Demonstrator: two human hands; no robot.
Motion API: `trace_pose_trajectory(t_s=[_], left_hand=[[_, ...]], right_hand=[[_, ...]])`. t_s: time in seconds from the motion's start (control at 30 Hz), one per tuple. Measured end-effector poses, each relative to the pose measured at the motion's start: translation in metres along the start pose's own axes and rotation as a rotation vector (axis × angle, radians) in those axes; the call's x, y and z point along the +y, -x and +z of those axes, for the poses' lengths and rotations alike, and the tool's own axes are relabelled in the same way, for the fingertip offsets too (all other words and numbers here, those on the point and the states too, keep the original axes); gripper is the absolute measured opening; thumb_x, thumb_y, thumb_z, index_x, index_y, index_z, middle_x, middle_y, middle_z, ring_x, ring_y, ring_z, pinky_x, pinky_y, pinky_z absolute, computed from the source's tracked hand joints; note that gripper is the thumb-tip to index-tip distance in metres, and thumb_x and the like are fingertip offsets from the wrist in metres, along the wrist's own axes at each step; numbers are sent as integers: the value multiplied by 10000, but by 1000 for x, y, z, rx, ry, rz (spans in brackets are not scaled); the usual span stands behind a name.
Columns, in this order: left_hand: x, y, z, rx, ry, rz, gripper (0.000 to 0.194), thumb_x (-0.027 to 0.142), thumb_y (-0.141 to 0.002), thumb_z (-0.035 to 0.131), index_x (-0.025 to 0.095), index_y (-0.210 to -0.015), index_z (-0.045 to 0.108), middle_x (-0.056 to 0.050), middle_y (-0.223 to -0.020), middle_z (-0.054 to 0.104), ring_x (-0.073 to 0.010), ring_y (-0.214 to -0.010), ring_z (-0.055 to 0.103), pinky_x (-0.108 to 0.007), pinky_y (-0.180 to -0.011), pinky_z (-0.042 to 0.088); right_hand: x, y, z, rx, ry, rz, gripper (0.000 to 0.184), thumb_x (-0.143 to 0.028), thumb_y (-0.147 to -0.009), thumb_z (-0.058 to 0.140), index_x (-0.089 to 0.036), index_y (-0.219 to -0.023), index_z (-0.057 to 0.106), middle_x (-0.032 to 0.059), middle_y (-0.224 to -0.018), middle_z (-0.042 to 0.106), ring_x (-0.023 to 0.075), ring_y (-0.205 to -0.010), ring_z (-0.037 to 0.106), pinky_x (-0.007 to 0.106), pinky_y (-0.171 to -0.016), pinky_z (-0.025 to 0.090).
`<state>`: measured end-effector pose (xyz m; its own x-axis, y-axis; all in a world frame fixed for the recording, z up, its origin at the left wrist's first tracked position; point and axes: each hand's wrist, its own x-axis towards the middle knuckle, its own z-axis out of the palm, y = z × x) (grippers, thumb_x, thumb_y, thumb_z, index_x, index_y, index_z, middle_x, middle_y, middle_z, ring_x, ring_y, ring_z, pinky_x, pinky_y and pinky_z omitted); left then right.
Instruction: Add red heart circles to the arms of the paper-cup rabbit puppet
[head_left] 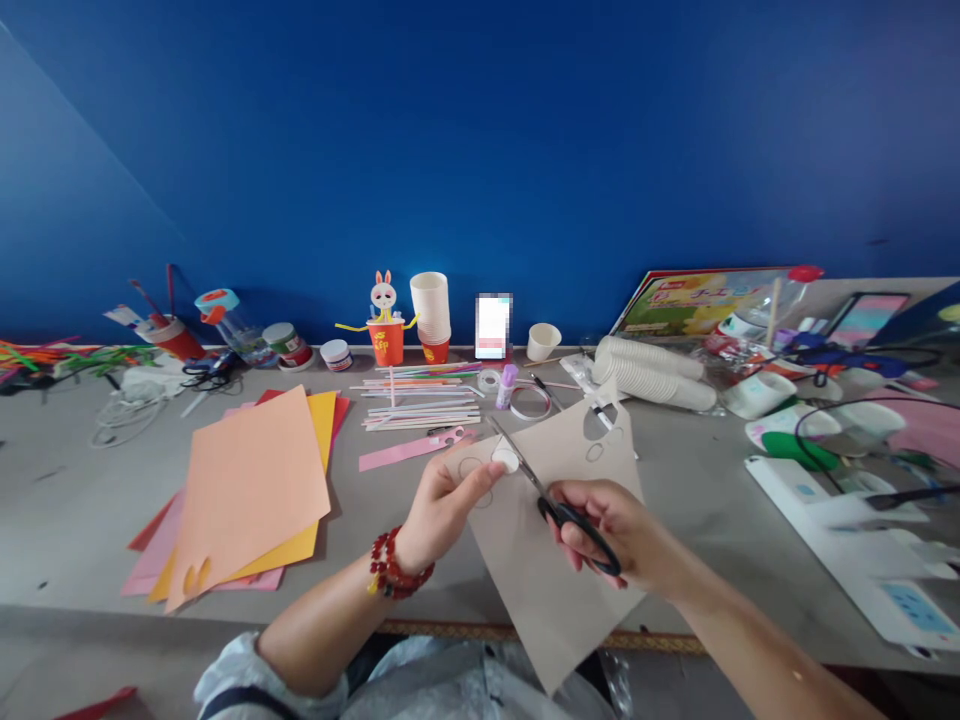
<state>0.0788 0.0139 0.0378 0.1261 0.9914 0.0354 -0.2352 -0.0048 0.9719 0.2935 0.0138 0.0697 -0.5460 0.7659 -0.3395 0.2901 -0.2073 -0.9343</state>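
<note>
My left hand [444, 497] pinches the top left part of a light grey sheet of paper [544, 580] with pencilled circles on it, held above the table's front edge. My right hand [615, 535] is closed round the black handles of a pair of scissors [551, 500]. The blades point up and left into the paper, beside a small white round piece [505, 460] at my left thumb. A red bead bracelet [391, 570] sits on my left wrist.
A stack of orange, yellow and pink paper sheets [247, 495] lies at left. Straws [420, 400], tape rolls and a pink strip lie behind the hands. A rabbit cup figure [385, 335], stacked paper cups [430, 310] and jars line the blue wall. Cups, cables and white trays crowd the right.
</note>
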Motion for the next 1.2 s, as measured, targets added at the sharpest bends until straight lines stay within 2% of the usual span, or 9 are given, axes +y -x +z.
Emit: trace_pose_trajectory(t_s=[0.13, 0.4, 0.57, 0.7, 0.83, 0.93, 1.0, 1.2], left_hand=[[8, -4, -1, -21, -52, 46, 424, 470, -848, 687, 154, -597, 554, 23, -604, 457, -88, -569, 383, -227, -540, 329], [11, -7, -5, -54, -58, 33, 350, 456, -858, 686, 144, -703, 651, 9, -656, 543, -90, -585, 436, -224, -561, 347], [8, -11, -2, -4, 83, -29, 300, 449, -810, 743, 151, -849, 738, -21, -742, 672, -116, -634, 552, -222, -601, 429], [6, -17, 4, 72, 219, -55, 264, 424, -761, 793, 171, -818, 745, -20, -794, 717, -122, -683, 607, -211, -640, 471], [8, -25, 2, 65, 211, -50, 291, 444, -752, 792, 166, -734, 709, 2, -691, 663, -105, -618, 569, -207, -607, 459], [12, -31, -6, 28, 119, -20, 306, 462, -768, 772, 162, -796, 718, 2, -687, 638, -110, -621, 551, -216, -614, 450], [14, -33, -11, -9, 39, 7, 303, 459, -807, 739, 157, -812, 712, 17, -647, 582, -94, -589, 498, -205, -578, 405], [20, -32, -17, -69, -135, 114, 351, 442, -881, 663, 154, -697, 585, 54, -587, 406, -66, -536, 318, -203, -498, 251]], right_hand=[[-10, 2, -1, 7, 2, 7, 647, -798, -645, 679, -176, -731, 521, -25, -546, 567, 28, -363, 372, 121, -296, 294], [-8, -1, -3, 37, 24, -17, 639, -788, -632, 696, -177, -694, 522, -33, -501, 545, 34, -347, 360, 138, -286, 265], [-8, -7, 8, 108, -20, -38, 640, -784, -613, 709, -187, -639, 478, -33, -487, 517, 53, -377, 408, 139, -286, 273], [-4, -12, 17, 154, -41, -19, 576, -715, -673, 716, -191, -662, 478, -41, -510, 525, 55, -366, 408, 147, -282, 309], [-1, -15, 14, 102, -31, -42, 569, -719, -732, 660, -169, -726, 514, -22, -579, 588, 31, -312, 408, 151, -297, 308], [-5, -16, 8, 66, -19, -74, 579, -724, -757, 637, -155, -766, 529, -5, -623, 619, 29, -310, 444, 144, -314, 301], [-8, -17, 6, 63, -20, -82, 581, -724, -756, 642, -153, -771, 532, -4, -633, 620, 28, -313, 447, 141, -315, 298], [-9, -21, 5, 75, -31, -75, 568, -714, -733, 672, -162, -761, 543, -8, -628, 611, 36, -339, 444, 148, -308, 325]])
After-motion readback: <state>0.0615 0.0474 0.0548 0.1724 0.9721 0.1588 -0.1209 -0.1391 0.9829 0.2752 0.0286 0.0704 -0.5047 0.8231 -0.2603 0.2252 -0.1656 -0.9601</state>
